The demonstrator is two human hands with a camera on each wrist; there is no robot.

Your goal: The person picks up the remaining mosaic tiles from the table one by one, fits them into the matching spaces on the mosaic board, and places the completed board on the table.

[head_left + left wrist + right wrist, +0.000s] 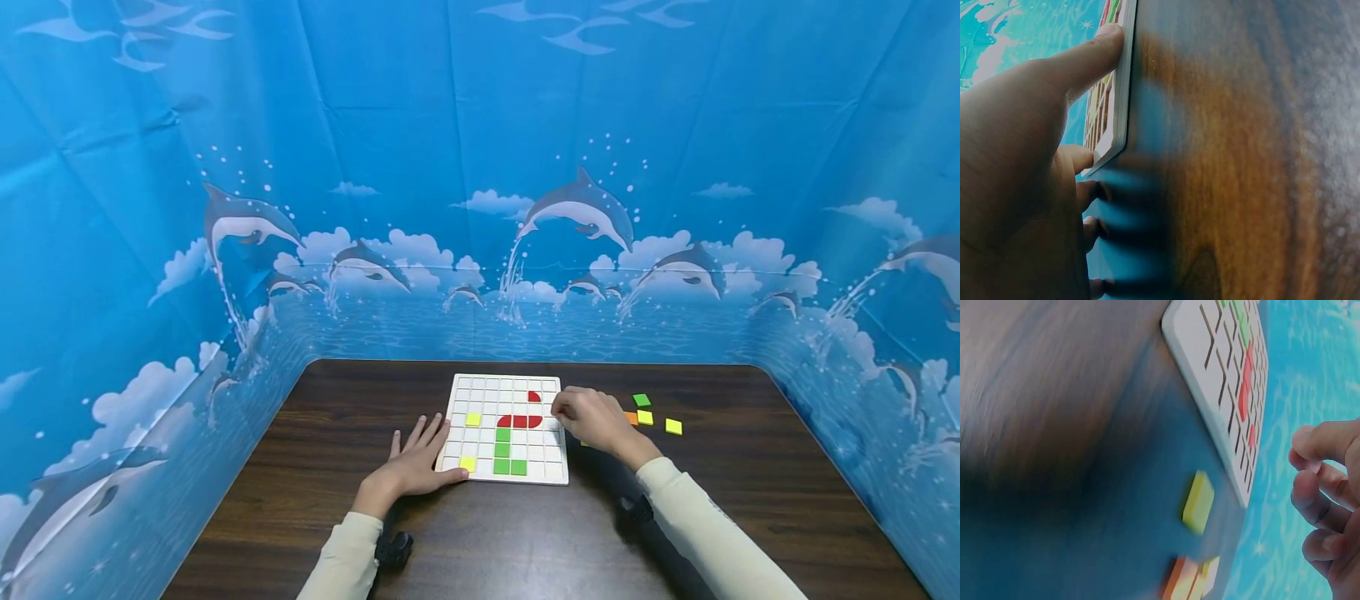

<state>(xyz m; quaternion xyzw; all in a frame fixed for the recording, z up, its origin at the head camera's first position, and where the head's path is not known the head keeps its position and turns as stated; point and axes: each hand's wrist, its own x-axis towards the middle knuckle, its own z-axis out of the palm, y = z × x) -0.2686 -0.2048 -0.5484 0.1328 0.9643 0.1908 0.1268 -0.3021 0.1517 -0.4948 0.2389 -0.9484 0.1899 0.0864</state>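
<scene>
White grid board (pixel 553 452) holds red, green and yellow tiles (pixel 502 451). My left hand (pixel 408 471), spread, touches its edge; my right hand (pixel 597 419) is curled, its contents I cannot tell.

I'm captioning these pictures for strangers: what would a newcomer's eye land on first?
Probably the bright blue backdrop with leaping dolphins, behind the table. Next, the white gridded board on the dark tabletop, dotted with red, green and yellow pieces, with the left hand at its left edge and the right hand by its right.
</scene>
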